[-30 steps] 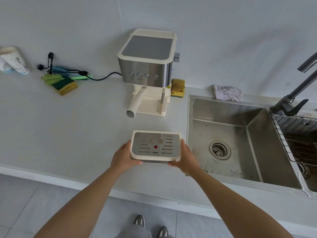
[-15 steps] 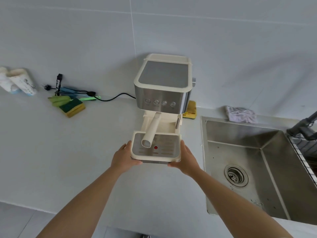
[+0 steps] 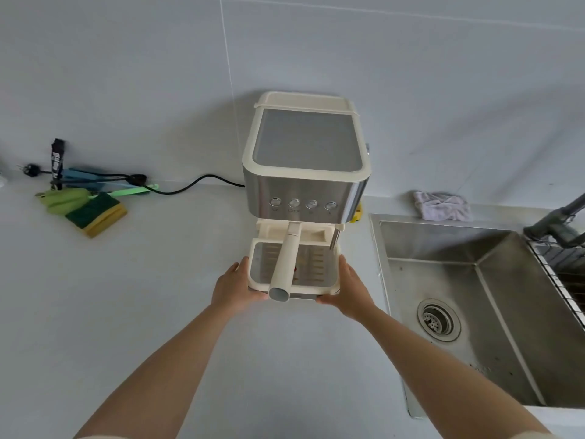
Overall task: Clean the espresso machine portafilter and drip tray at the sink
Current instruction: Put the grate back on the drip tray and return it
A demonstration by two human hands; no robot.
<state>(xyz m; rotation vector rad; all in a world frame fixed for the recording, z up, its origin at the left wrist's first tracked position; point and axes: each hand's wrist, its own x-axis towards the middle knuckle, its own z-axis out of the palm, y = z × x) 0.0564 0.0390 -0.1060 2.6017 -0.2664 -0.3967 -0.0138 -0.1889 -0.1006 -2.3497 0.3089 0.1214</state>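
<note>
snugly, hands [image 3: 233,288] [image 3: 349,291] clasp drip tray [image 3: 327,290] edges

Reaching away from the near edge with both bare forearms, left forearm [image 3: 164,359] rising from the near left and right forearm [image 3: 443,365] from the near right, converging toward the middle with wrists about level. Gripping the drip tray [image 3: 319,264] from its two sides, left hand [image 3: 232,288] on the left flank and right hand [image 3: 349,291] on the right, each thumb laid straight along the upper side edge and pointing far. Curling the remaining fingers under the near bottom edge, only the tips showing, palms facing one another and backs turned outward.
</note>
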